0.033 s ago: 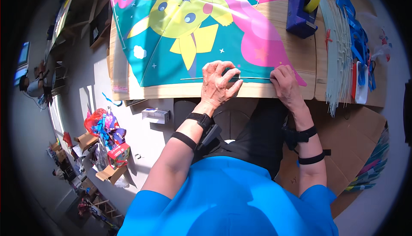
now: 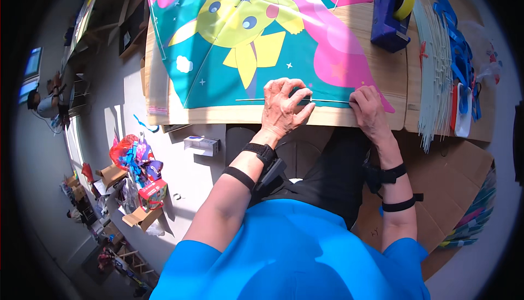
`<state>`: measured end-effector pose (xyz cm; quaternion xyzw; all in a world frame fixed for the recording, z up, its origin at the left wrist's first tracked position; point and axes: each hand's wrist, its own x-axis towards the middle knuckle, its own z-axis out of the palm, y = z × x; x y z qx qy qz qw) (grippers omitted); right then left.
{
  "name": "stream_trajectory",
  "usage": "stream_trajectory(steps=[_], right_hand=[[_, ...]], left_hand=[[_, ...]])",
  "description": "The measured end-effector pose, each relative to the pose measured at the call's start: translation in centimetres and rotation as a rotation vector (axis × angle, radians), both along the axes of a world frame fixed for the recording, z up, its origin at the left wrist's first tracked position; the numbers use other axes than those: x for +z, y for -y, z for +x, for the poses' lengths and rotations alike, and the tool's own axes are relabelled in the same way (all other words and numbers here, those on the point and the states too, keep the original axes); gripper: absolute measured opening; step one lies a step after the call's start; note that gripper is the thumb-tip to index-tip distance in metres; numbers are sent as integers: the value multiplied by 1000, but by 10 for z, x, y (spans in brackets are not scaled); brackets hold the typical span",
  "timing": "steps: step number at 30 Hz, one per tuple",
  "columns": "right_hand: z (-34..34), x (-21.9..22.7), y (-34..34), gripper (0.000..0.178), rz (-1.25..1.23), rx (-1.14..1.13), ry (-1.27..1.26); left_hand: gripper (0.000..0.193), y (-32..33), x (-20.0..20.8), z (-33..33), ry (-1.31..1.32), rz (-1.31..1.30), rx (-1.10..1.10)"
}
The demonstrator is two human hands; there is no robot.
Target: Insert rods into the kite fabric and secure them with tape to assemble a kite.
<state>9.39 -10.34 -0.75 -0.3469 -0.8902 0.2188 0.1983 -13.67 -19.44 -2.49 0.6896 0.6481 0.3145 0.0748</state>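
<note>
A kite sheet [image 2: 218, 76] in teal, pink and yellow, printed with a cartoon animal, lies on the wooden table. Along its near edge runs a thin pale rod [image 2: 333, 101]. My left hand [image 2: 282, 108] is curled over the rod's middle, thumb and fingers closing on it. The rod's left part sticks out past that hand over the teal cloth. At the rod's right end, my right hand [image 2: 371, 109] pinches it near the pink corner. The fingertips partly cover the rod at both grips.
A purple tape dispenser [image 2: 386, 30] with yellow tape stands right of the sheet. Beyond it lie a bundle of pale thin rods [image 2: 434, 76] and blue ribbon [image 2: 446, 21]. A cardboard sheet [image 2: 431, 191] is below right; a heap of bags and boxes [image 2: 139, 163] sits on the left floor.
The whole view has shifted slightly, so everything on the table appears a little further right. Both hands keep the same grip on the rod.
</note>
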Motion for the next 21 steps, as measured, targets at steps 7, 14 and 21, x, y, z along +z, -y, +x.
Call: stream_trajectory(steps=[7, 14, 21], right_hand=[[-8, 1, 0, 13, -19, 30, 5], [-9, 3, -1, 14, -12, 33, 17], [-6, 4, -1, 13, -23, 49, 18]], left_hand=[[18, 5, 0, -2, 22, 20, 39], [16, 4, -1, -2, 14, 22, 43], [16, 3, -1, -2, 22, 29, 35]])
